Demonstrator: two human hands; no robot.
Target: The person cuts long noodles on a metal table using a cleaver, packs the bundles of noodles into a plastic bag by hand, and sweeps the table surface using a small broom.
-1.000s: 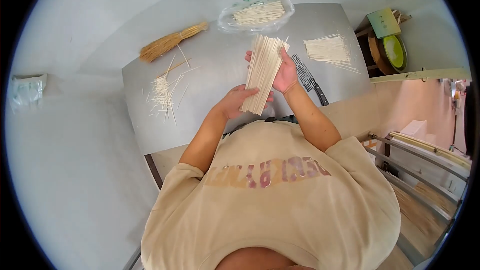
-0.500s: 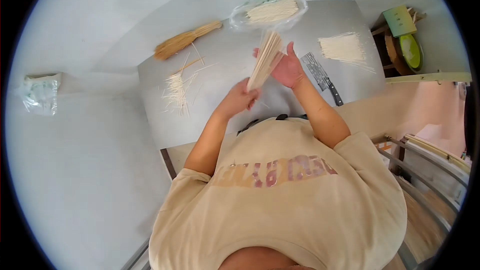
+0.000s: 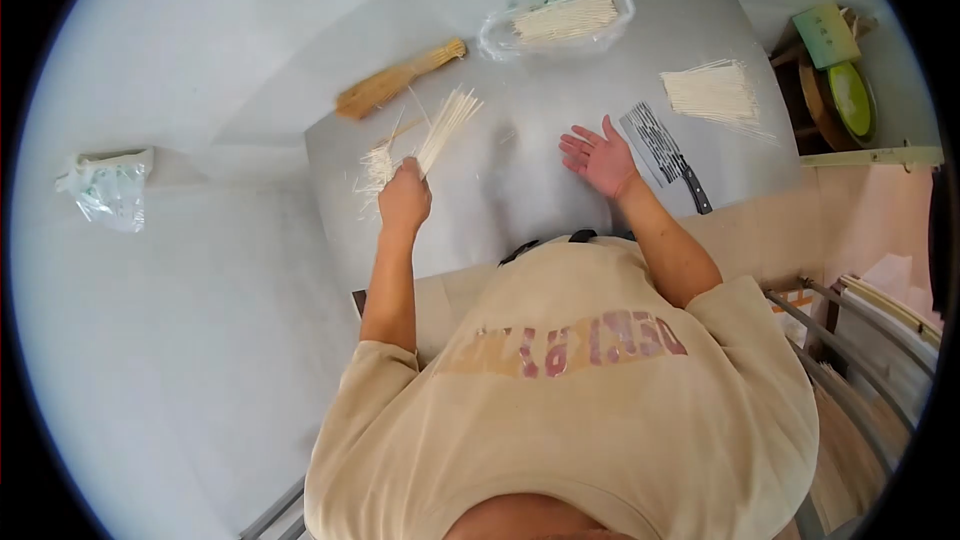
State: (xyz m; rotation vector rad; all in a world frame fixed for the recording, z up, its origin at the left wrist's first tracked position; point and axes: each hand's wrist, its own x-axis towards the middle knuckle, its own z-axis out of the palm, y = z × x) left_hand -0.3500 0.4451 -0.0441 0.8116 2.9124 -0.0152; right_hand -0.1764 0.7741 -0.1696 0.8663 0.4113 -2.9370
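Gripped at its lower end by my left hand (image 3: 405,198) is a bundle of thin pale sticks (image 3: 450,128), fanned a little at the top. Under and beside that hand, a loose scatter of similar sticks (image 3: 378,164) lies on the metal table (image 3: 530,175), partly hidden by the hand. My right hand (image 3: 603,162) is above the table with its palm up, fingers spread and nothing in it. Close to its right side lies a cleaver (image 3: 657,148) with a patterned blade and a black handle.
A flat pile of pale sticks (image 3: 712,94) lies at the table's right. At the back is a clear plastic bag (image 3: 500,43) with more sticks inside. A straw whisk broom (image 3: 395,78) rests at the back left. A shelf at right holds a green bowl (image 3: 851,100).
My left hand has carried the bundle leftward, away from my right hand, to the scattered sticks. My right hand no longer touches the bundle. The view has shifted slightly.
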